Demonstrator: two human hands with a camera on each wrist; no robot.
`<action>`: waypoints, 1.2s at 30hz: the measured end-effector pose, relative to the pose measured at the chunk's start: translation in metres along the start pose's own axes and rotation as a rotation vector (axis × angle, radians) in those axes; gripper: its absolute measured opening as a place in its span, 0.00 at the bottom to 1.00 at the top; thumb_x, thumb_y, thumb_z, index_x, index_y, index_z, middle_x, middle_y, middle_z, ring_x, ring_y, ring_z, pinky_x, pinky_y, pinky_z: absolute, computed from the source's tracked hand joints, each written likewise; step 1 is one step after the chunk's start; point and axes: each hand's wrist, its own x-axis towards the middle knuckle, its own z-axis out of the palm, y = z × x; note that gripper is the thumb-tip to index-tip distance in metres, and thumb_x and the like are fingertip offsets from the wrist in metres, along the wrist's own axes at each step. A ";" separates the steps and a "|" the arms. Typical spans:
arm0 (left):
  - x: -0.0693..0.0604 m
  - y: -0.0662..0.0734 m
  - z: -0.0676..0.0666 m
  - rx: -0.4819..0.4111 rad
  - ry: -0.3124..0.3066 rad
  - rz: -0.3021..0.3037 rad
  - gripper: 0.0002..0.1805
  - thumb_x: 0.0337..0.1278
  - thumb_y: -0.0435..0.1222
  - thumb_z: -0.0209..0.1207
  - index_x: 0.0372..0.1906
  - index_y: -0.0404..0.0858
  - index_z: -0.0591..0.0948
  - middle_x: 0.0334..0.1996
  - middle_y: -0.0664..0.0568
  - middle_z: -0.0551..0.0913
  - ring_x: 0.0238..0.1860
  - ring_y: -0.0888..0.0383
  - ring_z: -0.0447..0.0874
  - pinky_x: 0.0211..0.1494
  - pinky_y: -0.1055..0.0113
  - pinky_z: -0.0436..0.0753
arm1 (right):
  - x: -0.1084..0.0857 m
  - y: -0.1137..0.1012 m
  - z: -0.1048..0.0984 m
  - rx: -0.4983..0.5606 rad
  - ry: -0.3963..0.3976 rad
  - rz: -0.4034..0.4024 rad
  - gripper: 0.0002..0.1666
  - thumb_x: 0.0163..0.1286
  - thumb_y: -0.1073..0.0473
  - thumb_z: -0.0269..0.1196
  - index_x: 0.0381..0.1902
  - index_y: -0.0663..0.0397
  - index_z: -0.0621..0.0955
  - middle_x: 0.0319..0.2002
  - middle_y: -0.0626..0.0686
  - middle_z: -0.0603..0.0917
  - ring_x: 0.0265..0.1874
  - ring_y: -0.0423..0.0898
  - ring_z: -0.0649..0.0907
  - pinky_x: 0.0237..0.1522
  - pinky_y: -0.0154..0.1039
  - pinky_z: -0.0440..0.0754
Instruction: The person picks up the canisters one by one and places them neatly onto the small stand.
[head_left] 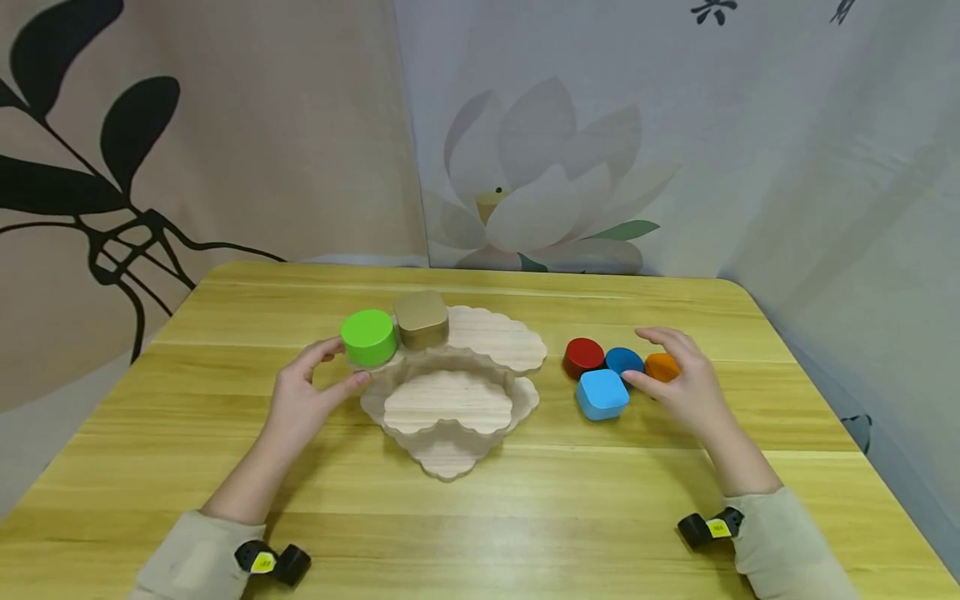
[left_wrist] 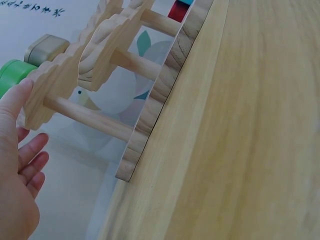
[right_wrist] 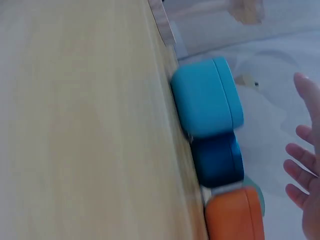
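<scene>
A wooden tiered stand (head_left: 448,404) with scalloped, cloud-shaped shelves sits on the table, its shelves raised on round dowels (left_wrist: 92,119). On its upper left shelf rest a green round tin (head_left: 368,338) and a gold rounded-square tin (head_left: 422,320). My left hand (head_left: 303,396) is beside the green tin, thumb at the shelf's edge and fingers spread loosely. Over the tins at the right hovers my right hand (head_left: 686,379), fingers apart and holding nothing. Closest to it are an orange tin (head_left: 662,367), a dark blue tin (head_left: 624,361) and a light blue rounded-square tin (head_left: 602,394).
A red round tin (head_left: 583,357) stands at the left of the loose group, between the stand and the blue tins. The wooden table (head_left: 480,533) reaches back to a printed curtain (head_left: 300,125). Each sleeve carries a small black camera (head_left: 291,565).
</scene>
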 end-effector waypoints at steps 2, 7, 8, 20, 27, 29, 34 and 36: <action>0.000 0.000 0.000 -0.001 -0.002 0.000 0.30 0.49 0.37 0.71 0.58 0.34 0.76 0.55 0.42 0.77 0.58 0.44 0.66 0.61 0.35 0.60 | -0.001 0.006 -0.004 -0.002 -0.004 0.024 0.34 0.56 0.61 0.73 0.61 0.59 0.74 0.59 0.61 0.72 0.58 0.61 0.69 0.57 0.65 0.65; 0.000 0.000 0.000 0.006 -0.001 -0.003 0.30 0.49 0.38 0.71 0.58 0.34 0.76 0.54 0.42 0.77 0.58 0.44 0.66 0.61 0.35 0.60 | -0.004 0.020 -0.014 -0.012 -0.045 0.091 0.36 0.59 0.58 0.71 0.64 0.57 0.72 0.62 0.62 0.69 0.61 0.63 0.66 0.58 0.67 0.62; 0.000 0.000 0.000 0.007 0.000 -0.006 0.30 0.49 0.38 0.71 0.58 0.34 0.76 0.54 0.42 0.77 0.58 0.44 0.66 0.61 0.35 0.60 | -0.004 0.022 -0.016 -0.014 -0.058 0.105 0.37 0.59 0.57 0.71 0.65 0.56 0.71 0.63 0.62 0.69 0.61 0.63 0.65 0.58 0.68 0.61; 0.000 -0.001 0.000 -0.002 -0.002 -0.004 0.29 0.49 0.37 0.71 0.58 0.36 0.77 0.54 0.43 0.77 0.58 0.45 0.66 0.61 0.34 0.59 | -0.013 0.056 -0.027 0.013 -0.184 0.215 0.46 0.60 0.51 0.70 0.70 0.59 0.63 0.66 0.66 0.64 0.60 0.69 0.62 0.56 0.69 0.61; 0.000 -0.002 0.000 0.003 0.001 0.000 0.29 0.49 0.37 0.71 0.58 0.35 0.77 0.54 0.43 0.77 0.58 0.45 0.66 0.62 0.35 0.59 | -0.018 0.068 -0.029 0.059 -0.217 0.245 0.47 0.61 0.54 0.70 0.71 0.62 0.60 0.66 0.67 0.64 0.60 0.66 0.65 0.57 0.65 0.62; 0.000 -0.001 -0.001 0.005 0.000 0.004 0.29 0.49 0.37 0.71 0.58 0.35 0.77 0.54 0.42 0.77 0.58 0.44 0.66 0.61 0.35 0.60 | -0.019 0.069 -0.029 0.070 -0.225 0.257 0.48 0.62 0.54 0.69 0.72 0.62 0.59 0.65 0.67 0.64 0.59 0.66 0.66 0.56 0.63 0.65; 0.001 -0.001 0.000 0.006 -0.003 0.010 0.29 0.49 0.37 0.71 0.58 0.34 0.76 0.54 0.42 0.77 0.58 0.44 0.66 0.61 0.35 0.60 | -0.020 0.072 -0.030 0.081 -0.242 0.273 0.47 0.63 0.54 0.68 0.73 0.60 0.58 0.65 0.66 0.64 0.57 0.63 0.69 0.55 0.39 0.72; 0.000 0.000 0.000 0.008 -0.003 0.008 0.29 0.49 0.37 0.71 0.58 0.34 0.76 0.54 0.41 0.77 0.58 0.44 0.67 0.61 0.36 0.61 | -0.021 0.074 -0.030 0.085 -0.245 0.274 0.47 0.63 0.54 0.68 0.73 0.59 0.58 0.65 0.66 0.64 0.57 0.63 0.70 0.50 0.27 0.70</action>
